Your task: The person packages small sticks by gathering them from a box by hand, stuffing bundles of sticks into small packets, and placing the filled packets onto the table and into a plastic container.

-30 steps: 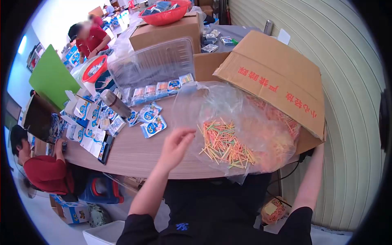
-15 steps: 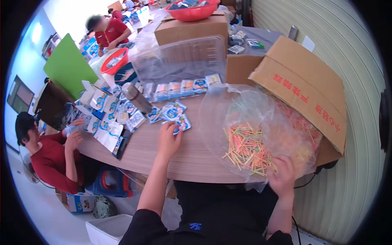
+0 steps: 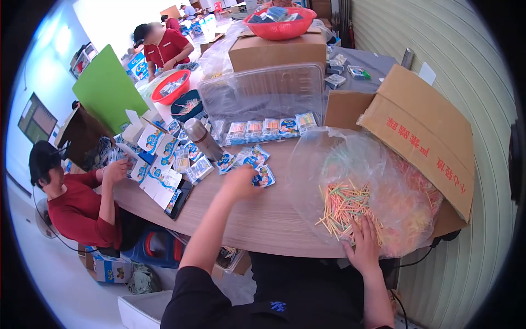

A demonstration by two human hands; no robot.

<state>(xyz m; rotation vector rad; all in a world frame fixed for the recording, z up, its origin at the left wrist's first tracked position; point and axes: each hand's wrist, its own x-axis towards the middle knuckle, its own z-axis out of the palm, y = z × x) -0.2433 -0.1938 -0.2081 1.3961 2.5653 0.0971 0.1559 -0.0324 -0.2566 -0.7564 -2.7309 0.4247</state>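
My left hand (image 3: 241, 183) is over the table at the near edge of a few blue-and-white printed packets (image 3: 265, 176). Its fingers point away from me and are partly hidden, so whether they grip a packet does not show. My right hand (image 3: 364, 248) lies with fingers stretched and apart on a heap of thin pastel-coloured sticks (image 3: 344, 207), pink, yellow and green. The sticks spill from the mouth of a clear plastic bag (image 3: 307, 164), which leans out of a tipped cardboard box (image 3: 424, 131).
A clear plastic tray (image 3: 260, 90) stands on edge behind a row of filled packets (image 3: 271, 128). Left of it are a steel flask (image 3: 201, 140) and printed cartons (image 3: 156, 178). A co-worker in red (image 3: 82, 211) sits at left. Red basins (image 3: 280, 24) sit farther back.
My right hand has gone from curled fingers at the heap's near edge to spread fingers on the sticks. My left hand has turned and reached closer over the packets. The view has shifted slightly.
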